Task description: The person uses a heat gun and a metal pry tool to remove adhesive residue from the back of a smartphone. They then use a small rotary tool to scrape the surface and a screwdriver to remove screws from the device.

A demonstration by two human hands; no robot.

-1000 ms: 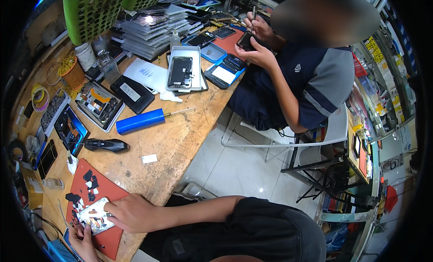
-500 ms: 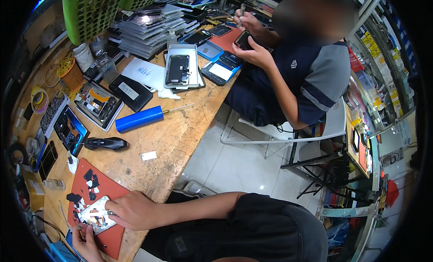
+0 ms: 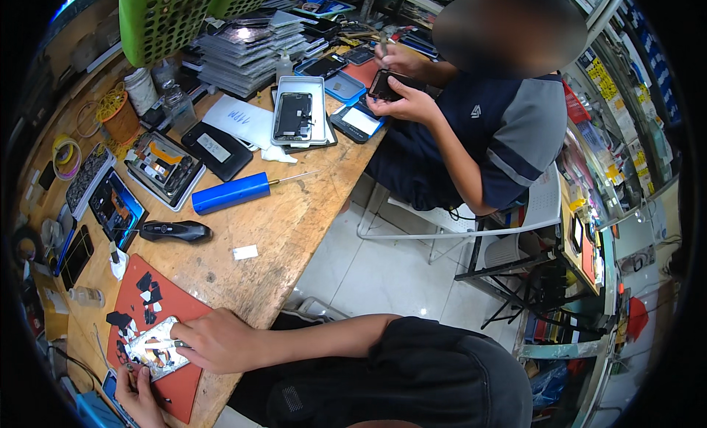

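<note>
A stripped phone [image 3: 163,360] with a shiny, silvery face lies on a red-brown mat [image 3: 177,391] at the lower left. My left hand [image 3: 140,400] pinches its near-left corner between thumb and fingers. Over its right edge, my right hand [image 3: 224,341] is closed around a slim metal tool [image 3: 179,344], mostly hidden by the fingers, its tip over the phone. Torn black and white scraps [image 3: 149,292] lie on the mat beyond the phone.
A blue-handled screwdriver [image 3: 232,194], a black handheld device [image 3: 175,231] and a white label [image 3: 245,252] lie on the wooden bench. Opened devices and a white tray [image 3: 318,97] stand farther back. Across the bench corner, a seated person [image 3: 471,133] works on another phone.
The view has shifted slightly. My right hand and its tool have moved a little over the phone, while my left hand stays at the corner. The other person's hands have shifted left and lower.
</note>
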